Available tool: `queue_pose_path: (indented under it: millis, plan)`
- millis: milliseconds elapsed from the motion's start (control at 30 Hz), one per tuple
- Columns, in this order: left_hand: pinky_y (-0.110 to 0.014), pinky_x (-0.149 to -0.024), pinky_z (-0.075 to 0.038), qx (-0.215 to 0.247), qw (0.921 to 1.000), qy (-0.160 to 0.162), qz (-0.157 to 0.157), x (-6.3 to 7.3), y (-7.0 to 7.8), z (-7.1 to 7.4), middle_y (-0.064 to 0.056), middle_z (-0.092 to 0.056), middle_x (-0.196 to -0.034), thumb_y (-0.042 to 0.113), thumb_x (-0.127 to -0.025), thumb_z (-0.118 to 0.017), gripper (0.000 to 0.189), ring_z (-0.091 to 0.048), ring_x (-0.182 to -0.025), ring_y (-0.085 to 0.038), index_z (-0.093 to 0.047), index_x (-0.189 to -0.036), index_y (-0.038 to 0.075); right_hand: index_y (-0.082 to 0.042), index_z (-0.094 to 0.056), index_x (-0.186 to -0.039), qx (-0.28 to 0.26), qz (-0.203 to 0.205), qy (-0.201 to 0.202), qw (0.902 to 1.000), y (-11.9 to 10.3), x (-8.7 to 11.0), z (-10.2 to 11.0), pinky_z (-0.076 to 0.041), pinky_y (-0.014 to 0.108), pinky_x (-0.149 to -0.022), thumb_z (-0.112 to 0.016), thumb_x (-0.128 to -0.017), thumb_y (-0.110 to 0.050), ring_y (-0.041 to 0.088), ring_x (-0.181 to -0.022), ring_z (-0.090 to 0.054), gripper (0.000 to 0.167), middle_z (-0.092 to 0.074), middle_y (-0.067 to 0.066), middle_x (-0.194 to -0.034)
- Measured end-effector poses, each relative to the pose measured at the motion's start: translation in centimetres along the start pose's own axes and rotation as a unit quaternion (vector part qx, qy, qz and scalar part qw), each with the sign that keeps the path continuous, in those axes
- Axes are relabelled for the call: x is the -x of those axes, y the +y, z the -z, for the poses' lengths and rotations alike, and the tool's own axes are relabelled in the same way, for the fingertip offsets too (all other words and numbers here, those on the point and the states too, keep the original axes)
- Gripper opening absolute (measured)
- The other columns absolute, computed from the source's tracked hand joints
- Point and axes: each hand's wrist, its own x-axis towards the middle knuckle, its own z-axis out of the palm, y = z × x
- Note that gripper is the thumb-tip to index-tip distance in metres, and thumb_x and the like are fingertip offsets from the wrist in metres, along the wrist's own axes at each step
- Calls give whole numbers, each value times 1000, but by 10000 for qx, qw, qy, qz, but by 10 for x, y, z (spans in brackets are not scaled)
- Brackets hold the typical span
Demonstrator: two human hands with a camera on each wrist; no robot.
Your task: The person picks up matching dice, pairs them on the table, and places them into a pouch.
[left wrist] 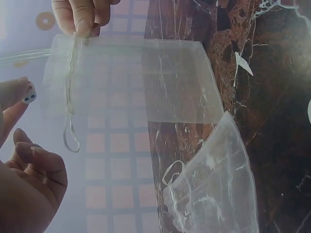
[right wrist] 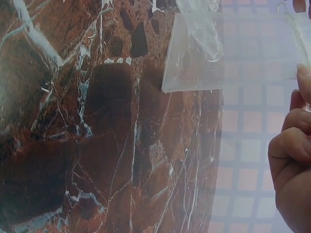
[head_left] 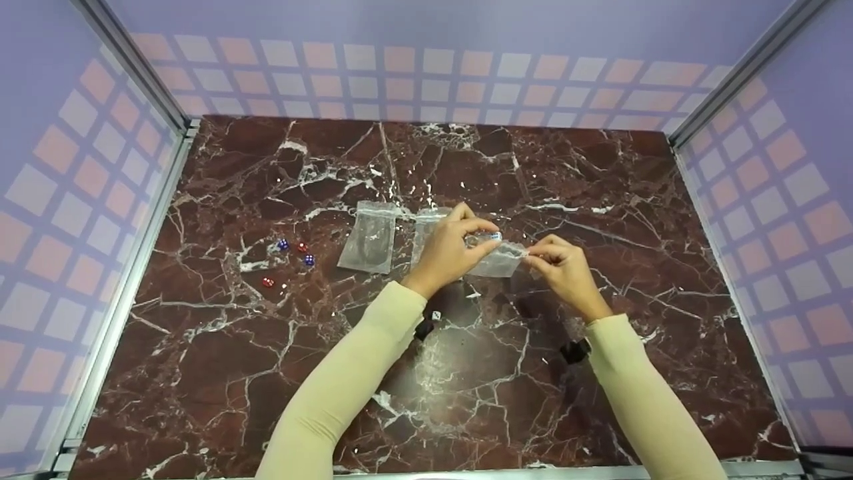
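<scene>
Between thumb and forefinger, my left hand (head_left: 450, 250) pinches a small white die (left wrist: 30, 93) with blue pips, beside the gathered mouth of a translucent drawstring pouch (head_left: 496, 268). My right hand (head_left: 563, 267) pinches that pouch at the right end of its mouth, by the cord channel. In the left wrist view the pouch hangs from the right fingertips, with a cord loop dangling. A second white pouch (left wrist: 218, 179) shows below it there. Partly hidden behind the left hand, a flat pouch (head_left: 421, 233) lies on the table.
Another flat translucent pouch (head_left: 370, 240) lies left of the hands. Farther left are two blue dice (head_left: 309, 259) and two red dice (head_left: 268, 282). A white die (head_left: 436, 315) sits near the left wrist. Tiled-pattern walls enclose the marbled table (head_left: 220, 393) on three sides.
</scene>
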Motion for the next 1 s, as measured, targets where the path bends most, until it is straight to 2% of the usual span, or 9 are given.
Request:
queue_pose_path:
  millis: [67, 300, 500, 600, 800, 1000]
  plan:
    - [-27, -69, -43, -14, 10000, -70, 1, 0, 0, -2, -12, -51, -92, 23, -85, -79, 23, -52, -78, -22, -76, -104, 9, 15, -70, -85, 20, 9, -2, 10000, 0, 0, 0, -49, 19, -54, -69, -81, 19, 3, -61, -58, 6, -60, 22, -80]
    - [-27, -67, -42, -229, 9994, -252, 49, 2, 0, -5, -3, -46, -90, 25, -85, -80, 23, -47, -76, -15, -77, -102, 11, 14, -71, -87, 48, -15, -38, 10000, -2, 0, -1, -50, 18, -55, -69, -81, 18, 3, -62, -59, 7, -60, 22, -80]
    - [-27, -67, -42, -243, 9987, -443, 91, 1, 0, -8, -3, -46, -90, 26, -86, -78, 24, -51, -78, -23, -77, -104, 10, 14, -71, -86, 103, 11, -11, 9999, -1, 2, 1, -52, 22, -55, -69, -81, 18, 4, -62, -60, 7, -61, 21, -80]
    - [-28, -66, -42, -268, 9984, -472, 124, 1, 0, -8, -6, -49, -91, 26, -86, -78, 25, -51, -77, -23, -77, -106, 10, 13, -71, -86, 125, 26, 4, 9999, -1, 2, 1, -51, 21, -55, -69, -81, 17, 4, -62, -59, 6, -61, 20, -80]
    - [-27, -66, -42, -391, 9974, -558, 219, 1, 1, -8, -9, -52, -92, 28, -88, -77, 26, -46, -75, -12, -76, -108, 11, 13, -72, -86, 115, 10, 4, 9999, -1, 2, 2, -45, 14, -55, -71, -82, 13, 22, -61, -60, 3, -61, 19, -79]
    - [-27, -67, -43, -257, 9980, -523, 256, 1, 1, -8, -7, -53, -92, 26, -87, -77, 30, -49, -76, -15, -73, -113, 11, 13, -72, -86, 74, -70, 15, 9999, -1, 3, 3, -50, 19, -56, -70, -83, 13, 9, -63, -60, 4, -61, 20, -79]
